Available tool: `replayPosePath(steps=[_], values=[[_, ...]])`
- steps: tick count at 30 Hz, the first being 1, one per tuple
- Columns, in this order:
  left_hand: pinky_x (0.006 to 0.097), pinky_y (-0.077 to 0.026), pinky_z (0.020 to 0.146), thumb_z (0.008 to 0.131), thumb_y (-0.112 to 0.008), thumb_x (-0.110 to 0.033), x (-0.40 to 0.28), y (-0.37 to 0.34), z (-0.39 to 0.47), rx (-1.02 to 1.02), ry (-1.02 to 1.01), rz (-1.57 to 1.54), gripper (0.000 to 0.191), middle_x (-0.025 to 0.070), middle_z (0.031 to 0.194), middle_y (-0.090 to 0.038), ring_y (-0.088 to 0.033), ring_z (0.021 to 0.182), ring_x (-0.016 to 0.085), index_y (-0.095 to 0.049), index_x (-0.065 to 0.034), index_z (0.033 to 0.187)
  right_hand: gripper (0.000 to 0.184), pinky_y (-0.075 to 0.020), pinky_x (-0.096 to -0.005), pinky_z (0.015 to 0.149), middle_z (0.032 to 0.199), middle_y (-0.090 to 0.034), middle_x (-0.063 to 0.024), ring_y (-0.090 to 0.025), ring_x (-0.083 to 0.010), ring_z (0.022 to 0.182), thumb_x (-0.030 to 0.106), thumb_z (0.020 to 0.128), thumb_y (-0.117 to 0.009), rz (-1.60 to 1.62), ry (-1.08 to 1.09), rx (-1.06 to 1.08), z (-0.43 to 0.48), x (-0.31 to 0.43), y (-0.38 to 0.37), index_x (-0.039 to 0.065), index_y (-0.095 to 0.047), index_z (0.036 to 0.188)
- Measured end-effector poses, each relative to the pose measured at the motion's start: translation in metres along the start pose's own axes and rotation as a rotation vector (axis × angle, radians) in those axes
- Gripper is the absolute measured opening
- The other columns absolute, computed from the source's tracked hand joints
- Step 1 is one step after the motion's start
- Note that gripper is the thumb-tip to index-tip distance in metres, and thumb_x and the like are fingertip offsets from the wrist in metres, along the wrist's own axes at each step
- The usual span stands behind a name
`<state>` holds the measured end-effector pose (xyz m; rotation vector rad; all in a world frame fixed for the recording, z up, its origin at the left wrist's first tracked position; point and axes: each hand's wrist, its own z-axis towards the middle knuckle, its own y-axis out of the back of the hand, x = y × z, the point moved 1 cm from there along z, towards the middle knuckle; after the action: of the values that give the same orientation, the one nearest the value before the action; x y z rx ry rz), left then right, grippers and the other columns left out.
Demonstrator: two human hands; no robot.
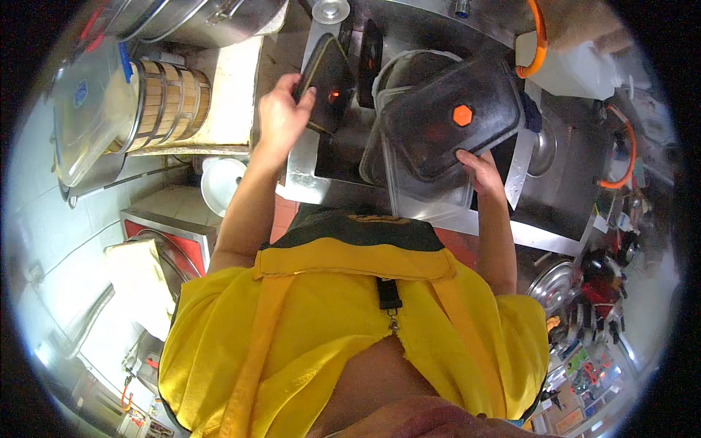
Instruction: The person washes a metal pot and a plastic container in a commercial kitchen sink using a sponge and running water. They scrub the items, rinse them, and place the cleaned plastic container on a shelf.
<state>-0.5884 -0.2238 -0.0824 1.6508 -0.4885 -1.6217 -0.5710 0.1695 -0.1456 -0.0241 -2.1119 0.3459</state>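
Note:
My left hand (286, 114) grips the edge of a dark lid (328, 93) with a small orange spot, tilted over the left side of a steel sink (342, 190). My right hand (479, 171) holds the near edge of a larger dark rectangular lid (438, 104) with an orange hexagonal knob (462, 115). Below that lid are a clear plastic container (405, 191) and a round vessel (408, 56) with a pale rim, both partly hidden. Another dark piece (370, 63) stands between the two lids.
Orange hoses (539, 41) hang at the upper right near a white plastic jug (575, 65). On the left are a slatted wooden bucket (172, 101), a clear plastic box (90, 109) and a white bowl (219, 186). A second basin (569, 142) lies right of the sink.

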Motion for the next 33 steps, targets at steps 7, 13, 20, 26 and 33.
replayPosePath(steps=[7,13,20,26,33], values=[[0.0223,-0.046,0.064,0.081,-0.073,-0.019,-0.040,0.066,0.017,0.228,0.180,-0.463,0.028,0.0015,0.076,-0.067,-0.057,0.067,0.007,-0.067,0.0014,0.100,0.075,-0.0341,-0.0367,0.103,0.124,-0.056,-0.0081,-0.051,-0.0250,0.116,0.006,0.062,-0.080,0.118,0.026,0.119,0.026,0.018,-0.055,0.002,-0.046,0.130],[0.0235,-0.046,0.065,0.081,-0.073,-0.026,-0.074,0.026,0.051,0.470,0.086,-0.616,0.030,0.0038,0.077,-0.067,-0.057,0.068,0.008,-0.070,0.0015,0.093,0.077,-0.0364,-0.0384,0.102,0.123,-0.056,-0.0075,-0.050,-0.0260,0.117,0.003,0.064,-0.076,0.198,0.063,0.196,0.029,0.023,-0.072,0.003,-0.042,0.133],[0.0377,-0.048,0.085,0.090,-0.049,-0.056,-0.012,-0.098,0.057,0.452,0.558,-0.800,0.062,0.0167,0.100,-0.066,-0.062,0.095,0.024,-0.061,0.0028,0.109,0.066,-0.0397,-0.0386,0.099,0.119,-0.057,-0.0106,-0.054,-0.0272,0.111,-0.001,0.068,-0.066,0.199,0.110,-0.189,-0.006,-0.017,-0.015,-0.002,-0.043,0.130],[0.0438,-0.043,0.095,0.088,-0.055,-0.031,0.064,-0.220,0.032,0.484,0.552,0.309,0.056,0.0232,0.123,-0.049,-0.053,0.111,0.039,-0.038,0.0023,0.131,0.071,-0.0429,-0.0411,0.096,0.120,-0.056,-0.0119,-0.056,-0.0288,0.107,0.003,0.063,-0.071,0.284,0.083,-0.269,-0.057,-0.067,0.035,0.001,-0.045,0.129],[0.0470,-0.039,0.098,0.083,-0.060,-0.018,0.065,-0.286,0.056,0.076,0.923,0.076,0.068,0.0193,0.125,-0.047,-0.051,0.113,0.036,-0.025,-0.0013,0.140,0.073,-0.0435,-0.0449,0.095,0.117,-0.056,-0.0104,-0.056,-0.0292,0.105,0.006,0.064,-0.072,0.449,0.140,-0.348,-0.074,-0.085,0.035,0.005,-0.044,0.130]])
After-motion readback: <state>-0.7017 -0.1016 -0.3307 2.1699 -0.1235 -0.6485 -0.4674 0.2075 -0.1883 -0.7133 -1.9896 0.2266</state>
